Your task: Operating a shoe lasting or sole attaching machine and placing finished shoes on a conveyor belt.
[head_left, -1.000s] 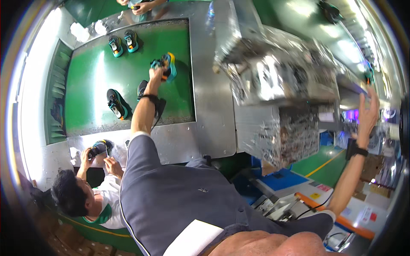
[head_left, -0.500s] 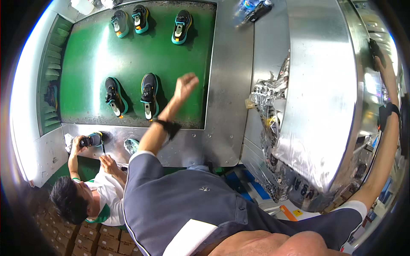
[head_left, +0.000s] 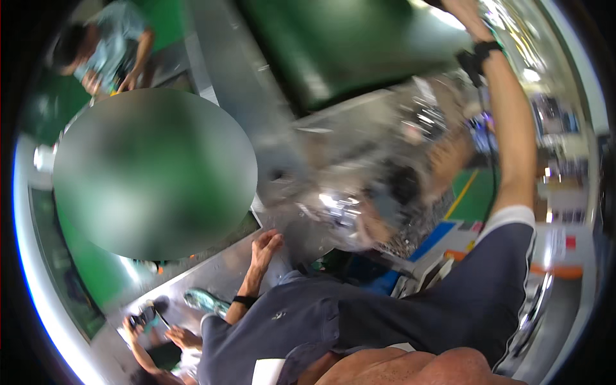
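My left hand [head_left: 266, 245] is over the metal table edge [head_left: 226, 263], its fingers loosely bent and apart, with nothing seen in them. My right arm reaches far up to the upper right. At the top rim my right hand [head_left: 461, 11] is closed around a dark thing [head_left: 436, 3], mostly cut off by the picture's edge, so its kind is hidden. Below and left of it lies a dark green surface [head_left: 340, 51] with a black border. A light teal shoe-like piece [head_left: 205, 299] rests on the metal ledge left of my left hand.
A large blurred oval hides much of the green belt [head_left: 90, 269]. A co-worker's hands [head_left: 183, 337] work at lower left with a dark shoe [head_left: 142, 317]. Another person [head_left: 119, 48] works at upper left. Crumpled clear plastic [head_left: 340, 212] lies mid-right, smeared by motion.
The view has swung to the right. My left hand has drawn back from over the belt to the metal edge, its fingers looser. My right hand now appears at the top rim.
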Motion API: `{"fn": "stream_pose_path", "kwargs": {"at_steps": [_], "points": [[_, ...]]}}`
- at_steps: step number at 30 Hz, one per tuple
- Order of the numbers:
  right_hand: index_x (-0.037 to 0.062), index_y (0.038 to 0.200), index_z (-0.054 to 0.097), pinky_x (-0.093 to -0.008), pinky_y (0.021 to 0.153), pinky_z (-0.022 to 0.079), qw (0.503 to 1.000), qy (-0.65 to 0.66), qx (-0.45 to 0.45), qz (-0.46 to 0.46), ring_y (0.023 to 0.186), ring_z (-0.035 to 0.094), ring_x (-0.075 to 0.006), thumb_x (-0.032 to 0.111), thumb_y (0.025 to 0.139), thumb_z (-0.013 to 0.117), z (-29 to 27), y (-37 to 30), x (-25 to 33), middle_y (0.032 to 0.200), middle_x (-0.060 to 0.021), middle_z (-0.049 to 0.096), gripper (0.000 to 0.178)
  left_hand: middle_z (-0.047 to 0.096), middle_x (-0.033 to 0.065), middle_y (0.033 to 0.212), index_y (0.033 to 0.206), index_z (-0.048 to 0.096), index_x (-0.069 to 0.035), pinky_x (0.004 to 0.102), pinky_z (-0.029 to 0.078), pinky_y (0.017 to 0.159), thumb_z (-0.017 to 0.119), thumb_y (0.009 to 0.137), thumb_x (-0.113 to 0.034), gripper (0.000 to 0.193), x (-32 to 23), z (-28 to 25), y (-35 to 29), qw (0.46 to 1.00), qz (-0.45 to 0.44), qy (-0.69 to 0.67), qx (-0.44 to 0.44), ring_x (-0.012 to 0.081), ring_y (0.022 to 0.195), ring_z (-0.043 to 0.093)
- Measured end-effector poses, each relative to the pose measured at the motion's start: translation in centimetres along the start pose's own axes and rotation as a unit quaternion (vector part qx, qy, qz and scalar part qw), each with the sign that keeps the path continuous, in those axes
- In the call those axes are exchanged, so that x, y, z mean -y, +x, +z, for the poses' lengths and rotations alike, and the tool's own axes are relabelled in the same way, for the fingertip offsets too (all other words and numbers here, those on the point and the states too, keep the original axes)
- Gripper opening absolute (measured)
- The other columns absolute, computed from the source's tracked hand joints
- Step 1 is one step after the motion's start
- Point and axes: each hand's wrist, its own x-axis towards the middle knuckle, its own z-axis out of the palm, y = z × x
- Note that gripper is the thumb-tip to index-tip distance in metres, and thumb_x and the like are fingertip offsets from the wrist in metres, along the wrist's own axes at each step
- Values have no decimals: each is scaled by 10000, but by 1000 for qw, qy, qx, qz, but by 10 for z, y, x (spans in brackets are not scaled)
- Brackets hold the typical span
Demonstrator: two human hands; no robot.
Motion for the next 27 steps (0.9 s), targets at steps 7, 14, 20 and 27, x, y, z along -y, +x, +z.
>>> {"fn": "stream_pose_path", "kwargs": {"at_steps": [7, 14, 20, 27], "points": [[-33, 1052, 668, -301, 653, 495, 926, 257, -204, 184, 702, 624, -166, 173, 845, 603, -153, -170, 38, 855, -89, 680, 299, 573, 208, 1248, 1321, 469, 46, 410, 489, 955, 601, 939, -351, 566, -114, 110, -46, 954, -13, 19, 300, 300, 1090, 614], [-35, 1017, 671, -256, 812, 493, 798, 488, -317, 156, 858, 629, -142, 45, 911, 493, -237, -383, 76, 944, -69, 680, 222, 406, 236, 1431, 1464, 297, -46, 522, 405, 1039, 392, 867, -727, 911, -166, 298, -94, 756, -22, -66, 651, 380, 1246, 495], [7, 1051, 681, -248, 728, 485, 856, 345, -275, 271, 799, 610, -93, 149, 917, 547, -248, -604, 100, 855, -35, 677, 237, 396, 249, 1428, 1455, 272, 35, 531, 419, 1014, 400, 892, -673, 913, -111, 415, -208, 644, -230, -98, 723, 429, 1137, 535], [26, 1391, 412, -286, 746, 508, 658, 337, -419, 527, 955, 618, -176, 457, 945, 519, -270, -847, 211, 1200, -160, 620, 629, 547, 152, 1314, 1359, 441, -23, 443, 422, 1030, 412, 1001, -397, 519, 58, 491, -263, 719, -277, 15, 637, 293, 1159, 565]]}}
